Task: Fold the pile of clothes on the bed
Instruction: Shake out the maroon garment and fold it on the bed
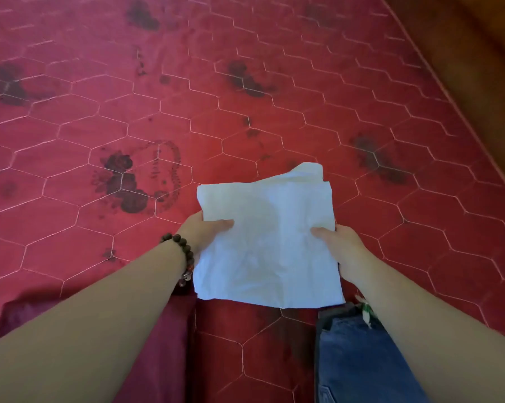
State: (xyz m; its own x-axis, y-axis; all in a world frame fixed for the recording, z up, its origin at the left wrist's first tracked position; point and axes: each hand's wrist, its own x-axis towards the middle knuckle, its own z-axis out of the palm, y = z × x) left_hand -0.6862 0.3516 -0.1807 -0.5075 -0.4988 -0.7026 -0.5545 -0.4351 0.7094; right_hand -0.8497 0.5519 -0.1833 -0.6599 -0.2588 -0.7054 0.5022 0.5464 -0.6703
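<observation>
A white garment (pixel 267 237), folded into a rough square, is held over the red quilted bed (pixel 245 112). My left hand (pixel 200 232) grips its left edge, thumb on top and fingers hidden beneath. My right hand (pixel 337 245) grips its right edge the same way. A loose corner of the cloth sticks up at the far right of the fold. A dark red garment (pixel 158 344) lies under my left forearm. Blue jeans (pixel 353 359) lie under my right forearm.
The bed's right edge (pixel 460 112) runs diagonally at the upper right, with brown wood (pixel 484 48) beyond it. The mattress cover carries dark flower prints and hexagon stitching. A bead bracelet (pixel 184 257) circles my left wrist.
</observation>
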